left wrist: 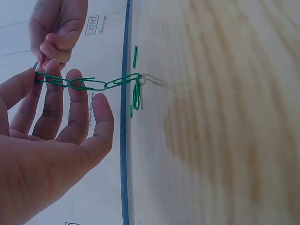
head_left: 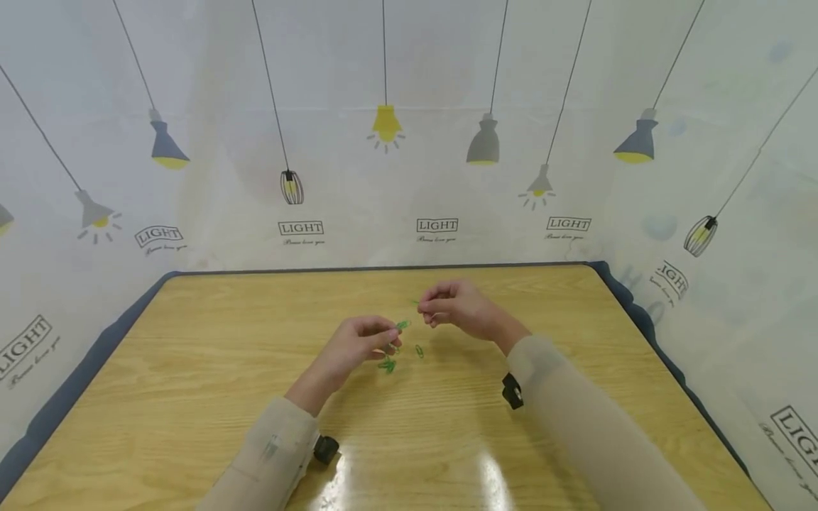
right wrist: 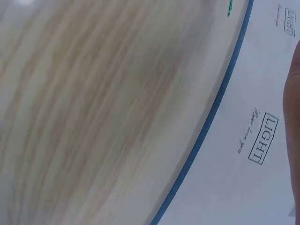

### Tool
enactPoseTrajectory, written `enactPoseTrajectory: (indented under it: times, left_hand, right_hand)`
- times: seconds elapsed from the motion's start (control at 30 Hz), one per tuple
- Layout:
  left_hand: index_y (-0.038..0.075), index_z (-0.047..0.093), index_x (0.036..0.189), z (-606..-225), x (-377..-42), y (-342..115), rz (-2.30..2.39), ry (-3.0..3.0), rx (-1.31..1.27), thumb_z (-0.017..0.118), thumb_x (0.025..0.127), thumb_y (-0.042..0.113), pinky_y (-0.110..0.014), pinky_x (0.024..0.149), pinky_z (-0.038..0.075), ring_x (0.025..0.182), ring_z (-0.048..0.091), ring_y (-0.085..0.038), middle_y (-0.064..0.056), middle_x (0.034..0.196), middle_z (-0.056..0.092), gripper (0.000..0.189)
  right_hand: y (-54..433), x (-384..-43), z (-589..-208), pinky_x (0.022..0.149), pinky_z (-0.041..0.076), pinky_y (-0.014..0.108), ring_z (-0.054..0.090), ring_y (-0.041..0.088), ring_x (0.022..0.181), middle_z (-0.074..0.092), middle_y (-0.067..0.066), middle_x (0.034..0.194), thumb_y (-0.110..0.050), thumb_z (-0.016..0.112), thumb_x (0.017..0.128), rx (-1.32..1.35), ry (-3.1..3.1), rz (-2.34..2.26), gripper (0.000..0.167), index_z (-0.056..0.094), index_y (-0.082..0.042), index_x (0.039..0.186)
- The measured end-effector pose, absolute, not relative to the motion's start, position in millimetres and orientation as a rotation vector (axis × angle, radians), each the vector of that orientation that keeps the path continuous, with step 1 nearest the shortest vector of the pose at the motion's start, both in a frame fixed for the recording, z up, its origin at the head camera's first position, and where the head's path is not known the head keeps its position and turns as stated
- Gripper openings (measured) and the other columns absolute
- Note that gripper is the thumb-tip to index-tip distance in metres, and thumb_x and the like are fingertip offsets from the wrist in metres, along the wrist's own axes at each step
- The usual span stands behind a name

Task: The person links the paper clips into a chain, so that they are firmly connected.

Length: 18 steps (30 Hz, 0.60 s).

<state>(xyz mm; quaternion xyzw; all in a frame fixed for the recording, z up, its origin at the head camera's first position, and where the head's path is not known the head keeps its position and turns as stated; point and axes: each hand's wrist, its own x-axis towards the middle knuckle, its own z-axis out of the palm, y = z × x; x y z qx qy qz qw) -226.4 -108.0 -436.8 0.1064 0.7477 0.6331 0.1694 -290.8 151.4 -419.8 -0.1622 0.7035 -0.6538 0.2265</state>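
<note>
My left hand pinches the upper end of a chain of green paper clips between thumb and fingertip. The linked clips hang down, and the low end reaches a small heap of green paper clips on the table. To the right and slightly farther off, my right hand pinches a single green paper clip, mostly covered by its fingertips. One loose paper clip lies on the tabletop between the hands. Only a finger edge of the right hand shows in the right wrist view.
The wooden table has a dark blue edge along its back and sides. Behind it stands a pale wall covering printed with lamps and lettering. Dark wrist devices sit under both sleeves.
</note>
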Motion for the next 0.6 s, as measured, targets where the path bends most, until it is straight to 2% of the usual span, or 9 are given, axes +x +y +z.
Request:
enactPoseTrajectory:
  times: [0.13, 0.3, 0.4, 0.6]
  left_hand:
    - [-0.005, 0.067, 0.128, -437, -226, -107, 1.793, 2.126, 0.31, 0.065, 0.107, 0.022, -0.045, 0.1, 0.06, 0.101, 0.072, -0.024, -0.005, 0.107, 0.077, 0.035]
    - [-0.001, 0.07, 0.124, -436, -224, -108, 1.772, 2.14, 0.332, 0.064, 0.108, 0.022, -0.046, 0.1, 0.06, 0.099, 0.072, -0.021, -0.006, 0.108, 0.077, 0.029]
    - [0.001, 0.072, 0.123, -436, -224, -109, 1.761, 2.146, 0.341, 0.063, 0.108, 0.022, -0.045, 0.099, 0.06, 0.1, 0.072, -0.023, -0.006, 0.108, 0.077, 0.027]
    - [-0.002, 0.069, 0.128, -435, -224, -109, 1.745, 2.153, 0.353, 0.062, 0.109, 0.022, -0.045, 0.1, 0.06, 0.101, 0.072, -0.021, -0.007, 0.11, 0.077, 0.032]
  right_hand:
    - [145, -285, -422, 0.079, 0.063, 0.03, 0.069, 0.014, 0.082, 0.073, 0.007, 0.095, -0.002, 0.065, 0.104, -0.466, 1.93, -1.842, 0.015, 0.068, 0.008, 0.115]
    - [140, -279, -424, 0.082, 0.064, 0.036, 0.07, 0.015, 0.082, 0.075, 0.007, 0.098, -0.004, 0.068, 0.103, -0.501, 1.956, -1.795, 0.025, 0.068, 0.009, 0.125]
    - [138, -274, -424, 0.084, 0.063, 0.038, 0.069, 0.015, 0.083, 0.076, 0.007, 0.099, -0.005, 0.067, 0.103, -0.538, 1.985, -1.752, 0.022, 0.072, 0.006, 0.122]
    - [136, -272, -426, 0.085, 0.062, 0.04, 0.068, 0.015, 0.082, 0.076, 0.012, 0.104, -0.004, 0.067, 0.104, -0.575, 1.989, -1.728, 0.018, 0.074, 0.003, 0.118]
